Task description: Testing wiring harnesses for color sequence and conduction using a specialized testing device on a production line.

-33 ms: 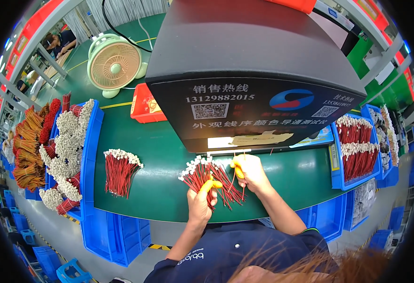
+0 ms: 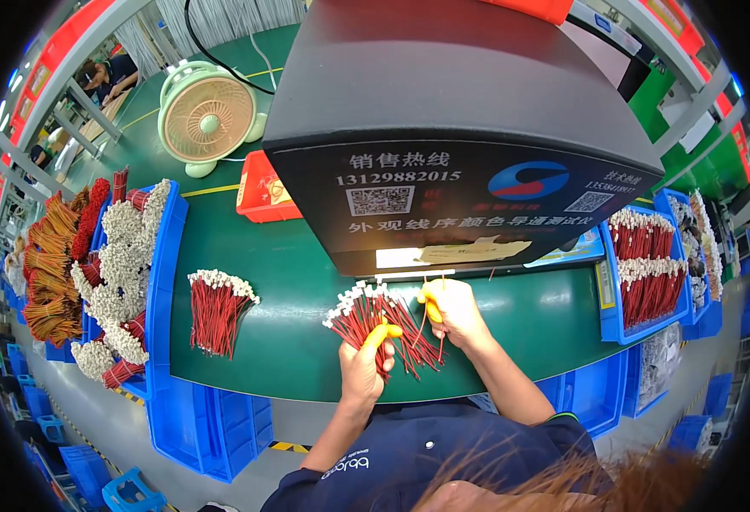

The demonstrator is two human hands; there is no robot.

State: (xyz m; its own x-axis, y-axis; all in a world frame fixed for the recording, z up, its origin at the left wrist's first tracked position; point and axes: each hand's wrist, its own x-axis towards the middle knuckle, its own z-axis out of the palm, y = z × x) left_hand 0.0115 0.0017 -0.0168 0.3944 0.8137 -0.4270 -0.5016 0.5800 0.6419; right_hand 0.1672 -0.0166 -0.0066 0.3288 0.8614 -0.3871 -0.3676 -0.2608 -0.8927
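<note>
My left hand (image 2: 364, 365), a yellow finger cot on it, is closed around part of a bundle of red wires with white connectors (image 2: 359, 317). More of these wires lie fanned out on the table between my hands. My right hand (image 2: 450, 311), also with yellow on its fingertips, pinches a red wire (image 2: 423, 328) below the lit lower edge of a large black box-shaped machine (image 2: 477, 188). The connector end of that wire is hard to make out. A second pile of red wires with white connectors (image 2: 219, 312) lies apart to the left.
Blue bins of bundled wires (image 2: 166, 247) stand at the left edge of the green table (image 2: 294, 363). Another blue bin (image 2: 648, 328) holds red wires at right. Behind are a small fan (image 2: 207, 119) and a red tray (image 2: 264, 205). A person works far left.
</note>
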